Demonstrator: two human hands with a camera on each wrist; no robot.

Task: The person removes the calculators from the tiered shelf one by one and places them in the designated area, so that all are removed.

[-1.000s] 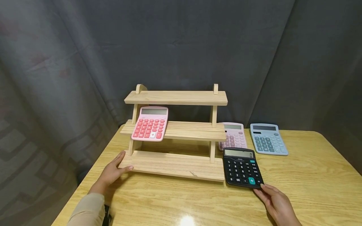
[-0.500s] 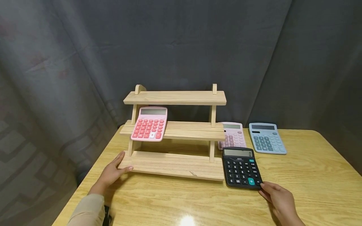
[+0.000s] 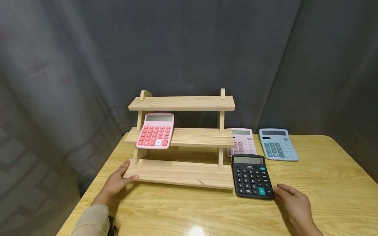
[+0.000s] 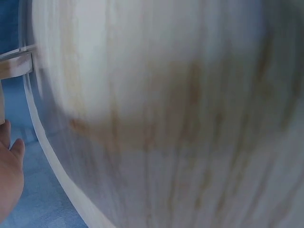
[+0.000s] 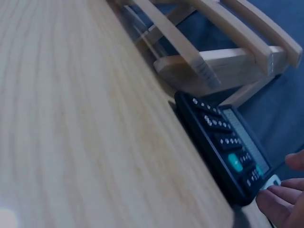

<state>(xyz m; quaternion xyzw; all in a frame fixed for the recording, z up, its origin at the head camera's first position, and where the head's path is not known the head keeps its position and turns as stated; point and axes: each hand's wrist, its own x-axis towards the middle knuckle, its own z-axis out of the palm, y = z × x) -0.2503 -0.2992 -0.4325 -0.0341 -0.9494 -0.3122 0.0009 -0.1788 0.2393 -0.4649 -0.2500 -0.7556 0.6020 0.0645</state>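
A three-tier wooden display shelf (image 3: 180,175) stands on the table. My left hand (image 3: 113,183) grips the left end of its lowest board, thumb along the front edge. On the middle tier, a pink calculator (image 3: 155,131) leans at the left. A black calculator (image 3: 252,177) lies on the table against the shelf's right end. Beside its lower right corner is my right hand (image 3: 293,205), holding nothing, fingers loosely bent. The right wrist view shows those fingertips (image 5: 273,204) right at the edge of the black calculator.
Behind the black calculator lies a pale pink calculator (image 3: 243,144), partly hidden by the shelf. A light blue calculator (image 3: 278,145) lies to its right. The wooden table (image 3: 165,209) ends at a dark grey curtain (image 3: 189,46).
My right hand has let go of the black calculator's lower right corner and drawn slightly to the right. The calculator now lies on the table. My left hand stays on the shelf.
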